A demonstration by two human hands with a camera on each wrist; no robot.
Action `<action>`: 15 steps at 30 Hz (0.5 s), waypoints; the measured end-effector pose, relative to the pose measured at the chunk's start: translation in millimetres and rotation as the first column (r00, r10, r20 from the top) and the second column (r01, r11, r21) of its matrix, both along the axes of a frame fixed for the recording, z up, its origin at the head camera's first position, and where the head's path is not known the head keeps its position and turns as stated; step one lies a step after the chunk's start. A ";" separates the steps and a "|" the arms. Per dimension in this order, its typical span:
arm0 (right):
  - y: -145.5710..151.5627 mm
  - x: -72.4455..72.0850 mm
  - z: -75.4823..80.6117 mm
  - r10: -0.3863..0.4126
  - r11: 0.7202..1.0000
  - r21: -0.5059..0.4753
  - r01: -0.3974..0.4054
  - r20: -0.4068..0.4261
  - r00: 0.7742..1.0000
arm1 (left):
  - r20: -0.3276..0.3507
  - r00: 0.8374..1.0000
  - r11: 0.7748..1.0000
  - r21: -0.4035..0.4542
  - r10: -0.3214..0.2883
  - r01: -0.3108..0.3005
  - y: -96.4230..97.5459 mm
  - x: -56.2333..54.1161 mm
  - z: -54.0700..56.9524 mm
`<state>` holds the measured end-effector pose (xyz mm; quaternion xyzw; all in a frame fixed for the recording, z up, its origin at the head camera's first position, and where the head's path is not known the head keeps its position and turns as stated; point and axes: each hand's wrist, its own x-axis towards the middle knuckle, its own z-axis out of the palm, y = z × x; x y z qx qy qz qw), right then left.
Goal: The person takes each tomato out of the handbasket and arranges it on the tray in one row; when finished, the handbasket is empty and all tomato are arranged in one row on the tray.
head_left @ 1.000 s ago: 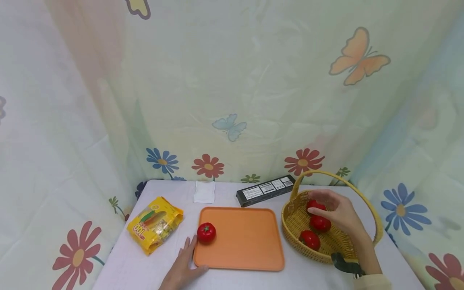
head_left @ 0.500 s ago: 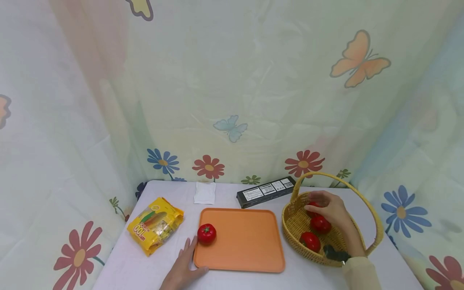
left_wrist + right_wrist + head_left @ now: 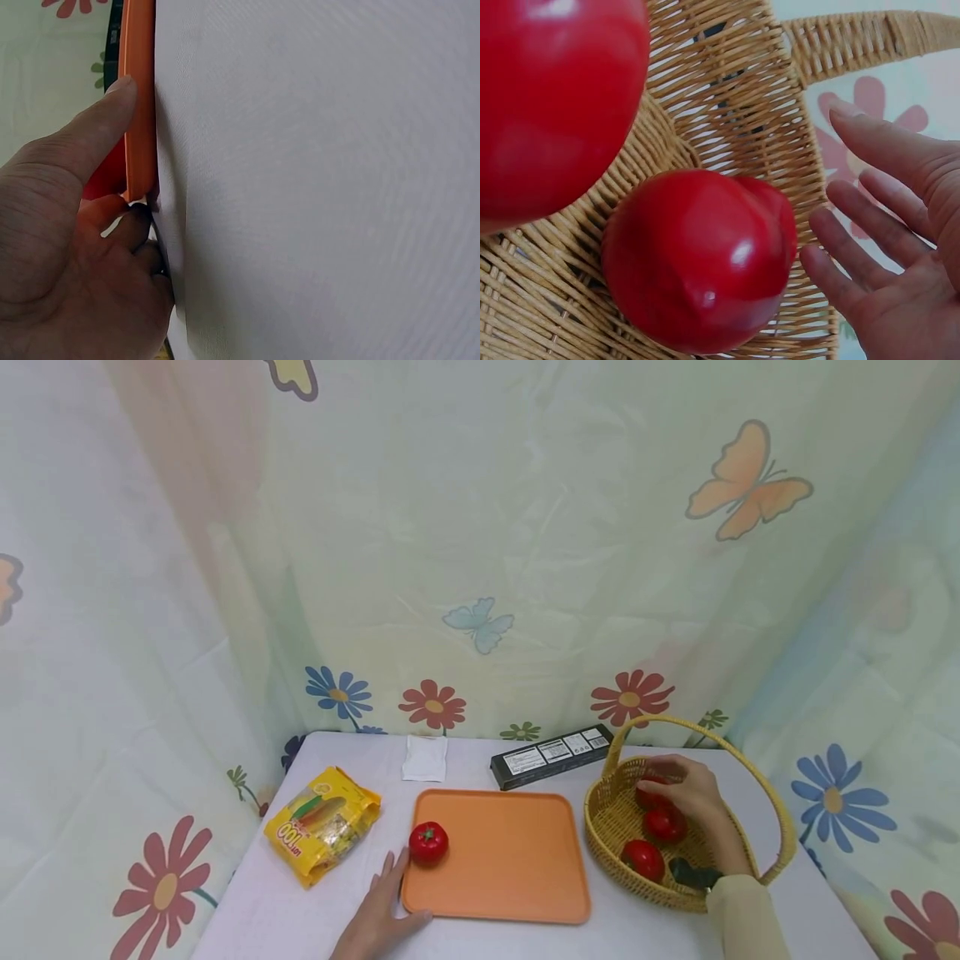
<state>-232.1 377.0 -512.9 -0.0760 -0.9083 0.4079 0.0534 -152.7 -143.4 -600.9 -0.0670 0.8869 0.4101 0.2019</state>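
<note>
A: Where's the right hand (image 3: pixel 692 789)?

B: Inside the wicker basket (image 3: pixel 617 820), toward one o'clock, with twelve at the far side. The far tomato (image 3: pixel 651 794), at eleven o'clock in there, is right beside it.

A: Grasping it?

B: No, the hand is released: the right wrist view shows the fingers loosely straight, the thumb spread away. Whether a fingertip touches the fruit, I can't tell.

A: What else is in the basket?

B: The middle tomato (image 3: pixel 667 823) near its centre and the near tomato (image 3: pixel 643 860) toward eight o'clock.

A: And the left hand (image 3: pixel 379 914)?

B: At the eight o'clock corner of the orange tray (image 3: pixel 510 860), fingers stretched along the side, thumb against the near rim. It touches without grasping.

A: Anything on the tray?

B: A single tomato (image 3: pixel 428 843), at nine o'clock.

A: And around the tray, on the surface (image 3: pixel 540 943)?

B: Basket at three, yellow packet (image 3: pixel 322 827) at nine, white packet (image 3: pixel 424 758) at eleven, black box (image 3: pixel 551 757) at one.
</note>
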 end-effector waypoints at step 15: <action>13.2 -5.7 -18.6 -0.026 0.998 -0.056 0.031 0.091 0.996 | -0.002 1.000 1.000 -0.008 -0.012 0.012 -0.5 -0.7 0.0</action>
